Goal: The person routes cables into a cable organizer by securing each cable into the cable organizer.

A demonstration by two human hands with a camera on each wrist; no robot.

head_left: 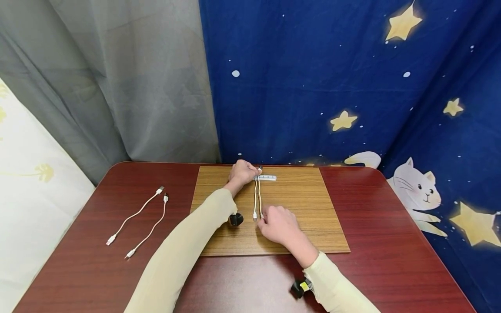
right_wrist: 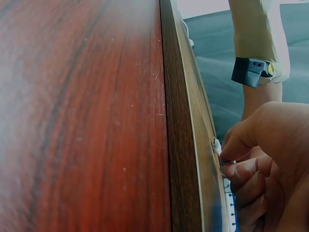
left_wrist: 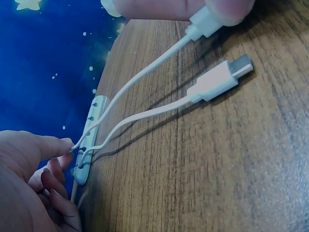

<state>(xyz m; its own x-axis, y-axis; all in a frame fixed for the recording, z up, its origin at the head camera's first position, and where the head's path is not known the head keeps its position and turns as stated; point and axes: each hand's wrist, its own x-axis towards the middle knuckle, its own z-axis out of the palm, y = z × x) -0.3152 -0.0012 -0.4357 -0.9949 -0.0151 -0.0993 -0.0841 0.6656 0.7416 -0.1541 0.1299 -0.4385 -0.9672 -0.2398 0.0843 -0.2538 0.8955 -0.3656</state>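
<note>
My left hand is at the far edge of a wooden board, pinching a white charging cable where it crosses a pale cable-clip strip. Toward me, my right hand grips that same cable's near plug between thumb and fingers. The cable runs slightly raised between both hands, over the strip's slots. Beside it, a second white cable passes through a slot of the strip, its plug lying on the board. The cables' far ends are partly hidden by my left hand.
Two more white cables, one farther left and one nearer the board, lie on the red-brown table. Curtains hang right behind the table's far edge. Each wrist wears a black camera.
</note>
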